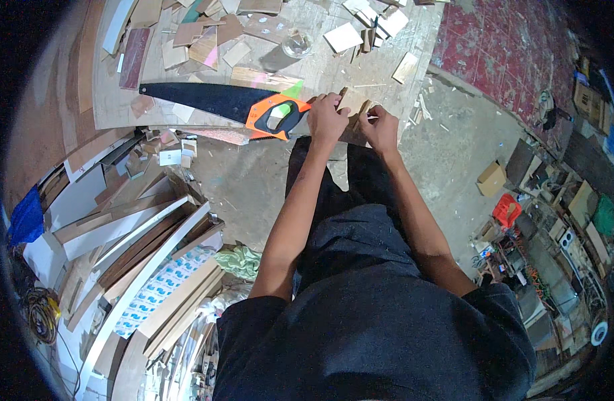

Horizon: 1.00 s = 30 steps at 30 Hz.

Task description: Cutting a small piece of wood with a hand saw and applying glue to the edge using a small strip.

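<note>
At the near edge of the workbench [253, 127], my left hand [328, 120] is closed with curled fingers on a small light-brown piece of wood [352, 100]. Just right of it, my right hand [380, 129] pinches a thin brown wood strip [365, 108], partly covered by the fingers. A handsaw [207, 99] lies flat to the left, black blade pointing left. Its orange and black handle nearly touches my left hand. Wood offcuts lie under and behind the saw, one with a bright green patch.
Many wood scraps and a clear glass [295, 44] lie on the bench's far side. Stacked boards [140, 247] lean at the left. A red panel [501, 60] is at the far right. On the right floor are a cardboard box [491, 178], a red plastic item [507, 210] and clutter.
</note>
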Tool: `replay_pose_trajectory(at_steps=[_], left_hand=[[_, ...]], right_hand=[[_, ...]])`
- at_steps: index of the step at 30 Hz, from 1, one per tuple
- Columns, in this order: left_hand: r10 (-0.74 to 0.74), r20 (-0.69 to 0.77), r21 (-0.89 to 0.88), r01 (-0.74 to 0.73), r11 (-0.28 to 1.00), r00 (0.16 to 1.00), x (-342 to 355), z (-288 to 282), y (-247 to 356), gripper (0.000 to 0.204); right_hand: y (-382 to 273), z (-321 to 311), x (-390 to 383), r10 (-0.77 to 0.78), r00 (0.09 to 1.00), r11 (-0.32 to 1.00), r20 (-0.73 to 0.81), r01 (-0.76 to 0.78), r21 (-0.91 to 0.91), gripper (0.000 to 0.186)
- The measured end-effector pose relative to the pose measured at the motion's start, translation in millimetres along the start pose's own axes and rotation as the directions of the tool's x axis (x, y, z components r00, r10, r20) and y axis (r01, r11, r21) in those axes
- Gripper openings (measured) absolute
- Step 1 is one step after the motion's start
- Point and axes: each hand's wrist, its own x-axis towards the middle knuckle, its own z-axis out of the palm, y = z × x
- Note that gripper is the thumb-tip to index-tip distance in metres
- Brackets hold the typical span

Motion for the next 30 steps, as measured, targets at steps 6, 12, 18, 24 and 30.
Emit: replay_pose_trajectory(at_steps=[6, 12, 18, 24, 30], left_hand=[[-0.009, 0.006, -0.020, 0.009, 1.000, 1.000, -0.2, -0.6, -1.4, 0.034], [-0.011, -0.002, -0.026, 0.011, 1.000, 1.000, -0.3, 0.8, -2.6, 0.034], [-0.001, -0.014, -0.033, 0.001, 0.999, 1.000, 0.2, 2.7, -7.3, 0.033], [0.009, -0.018, -0.042, -0.010, 0.999, 1.000, -0.4, -0.5, -0.2, 0.032], [0.007, -0.026, -0.031, -0.008, 0.999, 1.000, 0.8, 0.4, -1.5, 0.032]], right_hand=[[0.5, 3.6, -4.4, 0.066, 0.996, 0.994, -0.067, -0.059, 0.093, 0.025], [-1.6, 6.2, -5.7, 0.151, 0.986, 0.982, -0.073, -0.141, 0.124, 0.025], [-3.6, 9.7, -5.4, 0.110, 0.984, 0.990, -0.142, -0.096, 0.103, 0.026], [-1.2, 10.2, -2.4, 0.176, 0.972, 0.973, -0.156, -0.148, 0.176, 0.026], [-3.7, 5.4, -2.1, 0.123, 0.984, 0.989, -0.130, -0.111, 0.095, 0.026]])
